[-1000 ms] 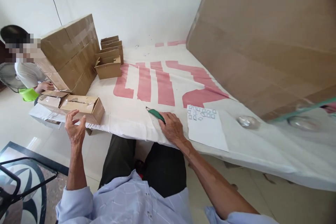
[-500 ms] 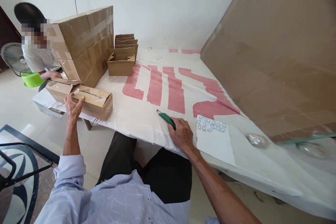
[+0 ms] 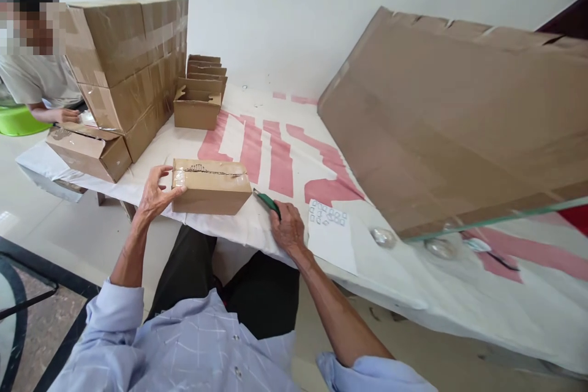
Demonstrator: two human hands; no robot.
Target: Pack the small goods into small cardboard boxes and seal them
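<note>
In front of me on the cloth lies a small cardboard box with clear tape and a dark printed mark along its top seam. My left hand grips its left end, thumb on the near side and fingers toward the far side. A green utility knife is held in my right hand, which rests on the table right of the box. The knife's tip points at the box's right end, close to it. Right of that hand lies a white paper sheet with rows of small drawn squares.
Taped cartons are stacked at the left, with another box before them. Open boxes stand behind. A co-worker sits far left. A large cardboard-covered panel with a glass edge leans at right, near clear round objects.
My left hand has brought the cardboard box rightward, away from the other box at the left, to a spot near the knife. The view has turned somewhat to the right.
</note>
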